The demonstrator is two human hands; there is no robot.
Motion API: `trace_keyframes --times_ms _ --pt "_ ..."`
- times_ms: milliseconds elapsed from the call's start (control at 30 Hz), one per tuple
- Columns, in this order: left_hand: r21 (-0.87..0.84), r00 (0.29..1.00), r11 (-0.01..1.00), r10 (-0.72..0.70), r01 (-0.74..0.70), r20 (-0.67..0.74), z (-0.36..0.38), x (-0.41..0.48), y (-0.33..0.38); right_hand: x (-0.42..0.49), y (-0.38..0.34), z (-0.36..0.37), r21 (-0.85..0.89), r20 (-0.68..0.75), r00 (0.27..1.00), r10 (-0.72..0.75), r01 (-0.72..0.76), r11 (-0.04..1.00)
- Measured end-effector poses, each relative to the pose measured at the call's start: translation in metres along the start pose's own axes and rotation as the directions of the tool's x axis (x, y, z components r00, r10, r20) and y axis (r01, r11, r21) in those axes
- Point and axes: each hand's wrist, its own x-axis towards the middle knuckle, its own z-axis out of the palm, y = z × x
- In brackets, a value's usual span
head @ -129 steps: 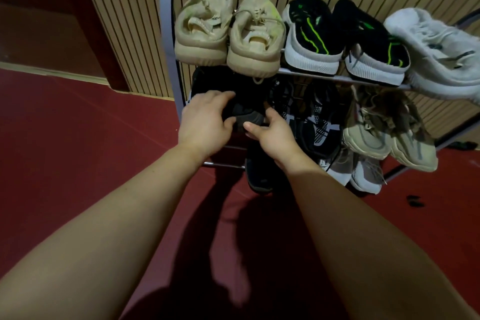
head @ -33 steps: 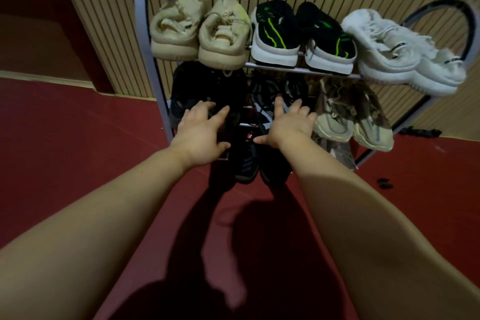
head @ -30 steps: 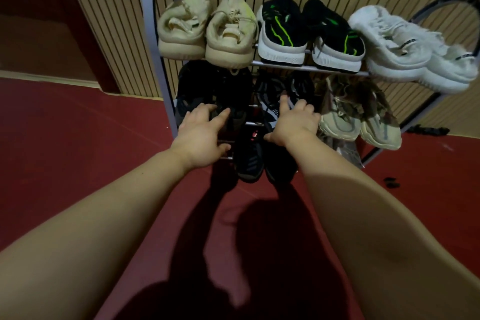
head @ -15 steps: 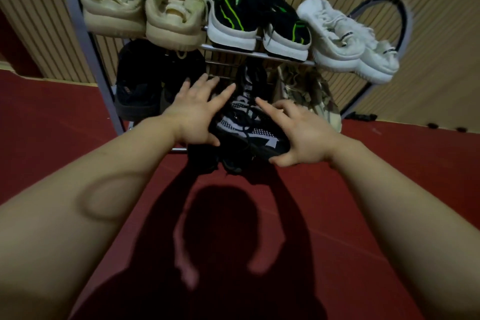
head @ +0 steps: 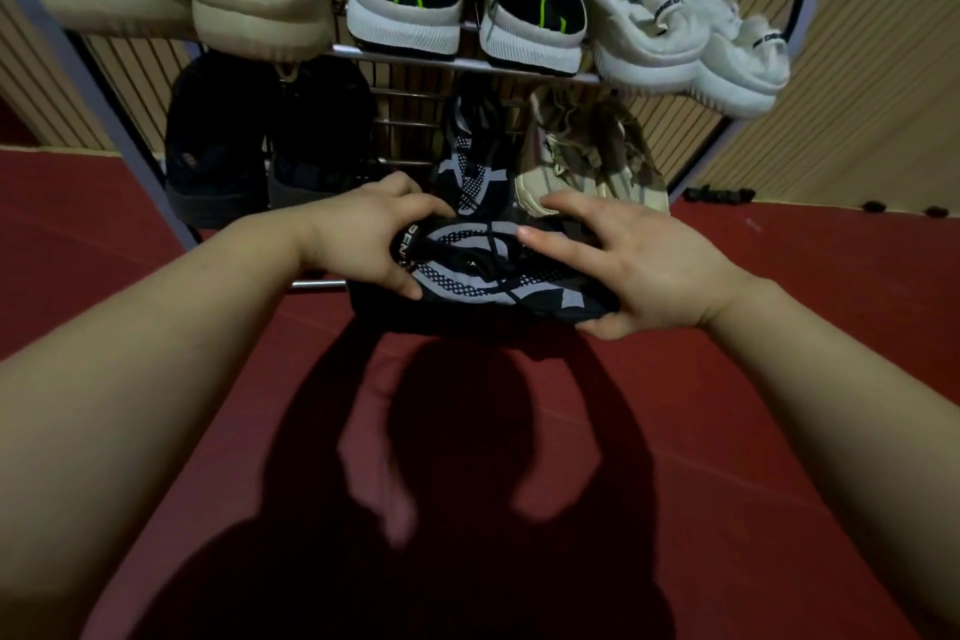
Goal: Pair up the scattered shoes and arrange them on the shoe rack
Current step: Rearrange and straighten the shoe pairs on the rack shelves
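Both hands hold the black-and-grey sneaker [head: 483, 276] crosswise before the shoe rack [head: 462, 65], left hand [head: 358, 244] curled over one end, right hand [head: 639, 270] cupping the other, its mate [head: 470, 161] lying lengthwise just behind on the lower shelf.

Bare forearms [head: 156, 343], no sleeves

You're indoors, looks like a home entryway; metal shoe rack [head: 457, 62] against slatted wood wall [head: 857, 42]; red floor [head: 779, 379].
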Motion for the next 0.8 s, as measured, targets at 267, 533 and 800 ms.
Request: trace_keyframes --times_ms 267,533,800 --pt "-0.076 0.990 0.992 0.109 -0.102 0.088 0.013 -0.006 0.002 -0.014 0.010 0.004 -0.068 0.143 0.990 -0.008 0.018 0.998" --pt "-0.591 0.988 0.805 0.057 0.040 0.144 0.010 -0.029 0.018 -0.007 0.027 0.004 -0.101 0.135 0.991 0.004 0.010 0.995" --pt "-0.980 0.970 0.135 -0.212 0.148 0.118 0.053 -0.027 0.043 -0.032 -0.010 0.034 0.619 0.039 0.527 0.849 -0.680 0.393"
